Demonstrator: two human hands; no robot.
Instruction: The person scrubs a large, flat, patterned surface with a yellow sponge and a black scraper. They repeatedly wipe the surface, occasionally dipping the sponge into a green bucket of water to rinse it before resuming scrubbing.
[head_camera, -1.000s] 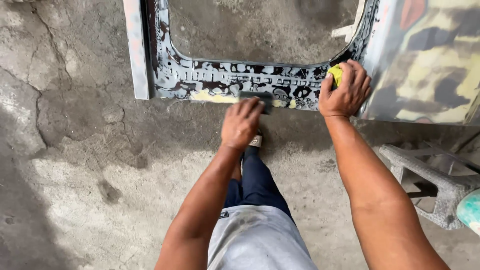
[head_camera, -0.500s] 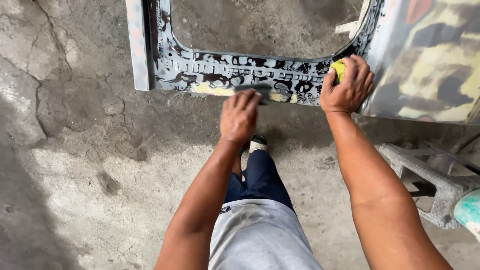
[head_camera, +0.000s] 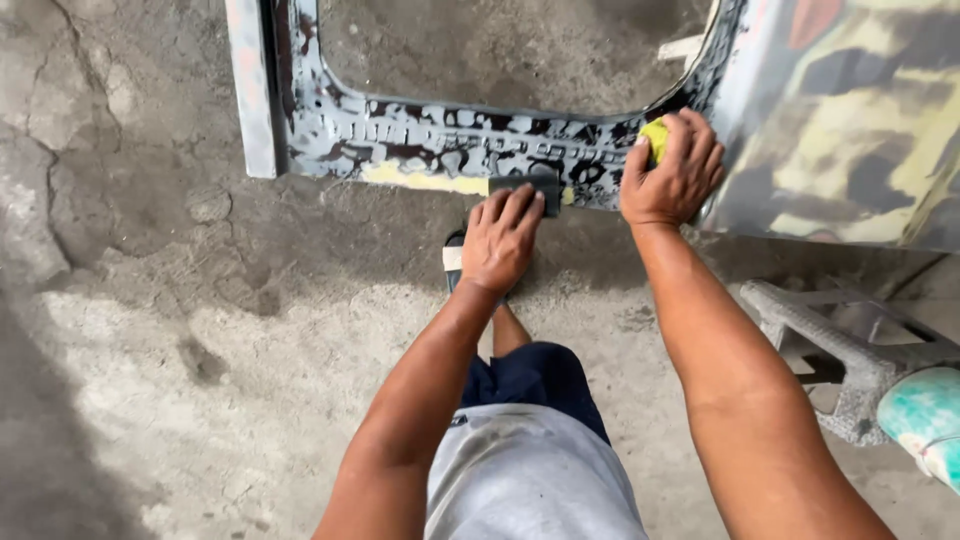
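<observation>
A stripped metal car door panel (head_camera: 430, 140) with patchy black and grey paint stands on edge on the concrete floor. My left hand (head_camera: 503, 240) presses a dark sanding block (head_camera: 528, 187) against its lower rail, by a strip of yellowish filler (head_camera: 420, 180). My right hand (head_camera: 673, 170) rests on the panel further right, closed around a small yellow-green object (head_camera: 655, 138), mostly hidden by the fingers.
Cracked concrete floor (head_camera: 170, 330) spreads left and below. A grey metal frame (head_camera: 850, 350) and a teal-stained rounded object (head_camera: 925, 415) sit at right. My sandalled foot (head_camera: 455, 262) shows under the left hand, and a camouflage-painted panel (head_camera: 860, 130) fills the upper right.
My left hand with the block has slid slightly along the lower rail. The right hand has stayed in place on the panel.
</observation>
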